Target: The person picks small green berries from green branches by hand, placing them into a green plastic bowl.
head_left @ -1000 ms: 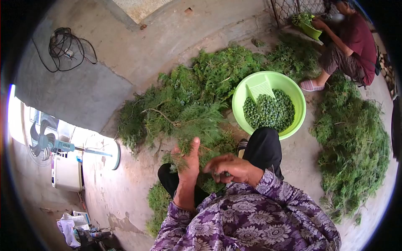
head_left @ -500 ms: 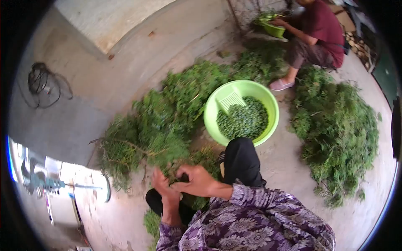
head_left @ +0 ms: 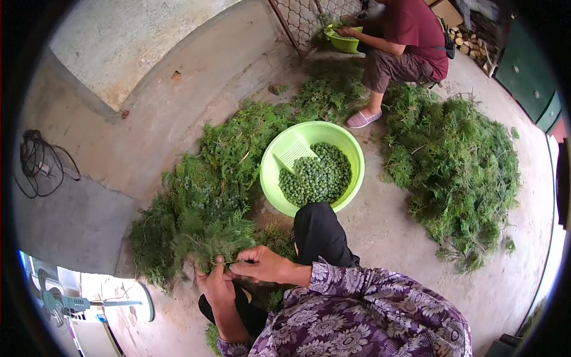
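Observation:
My left hand is closed on the lower end of a green leafy sprig, beside my knee. Close against it, my right hand pinches at the same sprig near its stem. A light green basin with a ribbed washboard side stands just beyond my knee and holds many small green berries. Cut green branches lie in a long heap left of the basin, reaching down to my hands.
Another heap of branches lies at the right. Behind the basin a person sits with their hands over a small green basin. A fan stands at the lower left, and a coiled cable lies at the left.
The view has shifted to the right. My hands, blurred and slightly apart before, are now together at a leafy sprig.

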### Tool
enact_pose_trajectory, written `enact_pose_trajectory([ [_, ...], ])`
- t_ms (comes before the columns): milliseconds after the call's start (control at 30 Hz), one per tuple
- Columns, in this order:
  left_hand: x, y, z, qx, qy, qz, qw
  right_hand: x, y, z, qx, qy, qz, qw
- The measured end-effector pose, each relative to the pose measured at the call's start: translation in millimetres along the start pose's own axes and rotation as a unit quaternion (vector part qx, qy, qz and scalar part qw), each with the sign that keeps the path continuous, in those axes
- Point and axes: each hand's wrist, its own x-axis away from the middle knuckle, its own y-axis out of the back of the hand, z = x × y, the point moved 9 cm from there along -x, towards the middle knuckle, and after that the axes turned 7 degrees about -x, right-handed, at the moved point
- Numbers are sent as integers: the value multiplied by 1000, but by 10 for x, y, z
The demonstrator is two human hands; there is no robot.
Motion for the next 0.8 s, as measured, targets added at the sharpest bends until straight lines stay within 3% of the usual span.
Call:
enact_pose_trajectory([
  [33, 1, 28, 23, -1, 0, 1, 1000, -12, 22, -7, 0, 1, -1, 1000],
  [100, 39, -55, 290, 161, 125, 67, 977, -18, 79, -34, -19, -16, -12, 1000],
  [133, 47, -57, 285, 161, 126, 67, 977, -6, 66, -2, -11, -10, -2, 1000],
  [200, 129, -271, 171, 264, 124, 183, 939, 13, 13, 45, -16, -5, 2, 1000],
  [300, 167, -388, 20, 279, 110, 207, 931, 66, -67, 206, 3, -14, 15, 1000],
  [467, 103, -195, 82, 246, 122, 102, 956, 28, -92, 134, 88, -7, 58, 994],
  [533, 61, -120, 141, 246, 128, 54, 959, 3, -165, 112, 236, 98, 61, 965],
  [633, 18, -89, 89, 230, 87, 38, 969, 20, -163, 198, 289, 141, 61, 945],
  [767, 40, -141, -42, 206, 52, 45, 976, 77, -156, 315, 259, 149, 32, 954],
  [800, 65, -199, -121, 195, 37, 55, 979, 60, -71, 198, 113, 36, 12, 993],
])
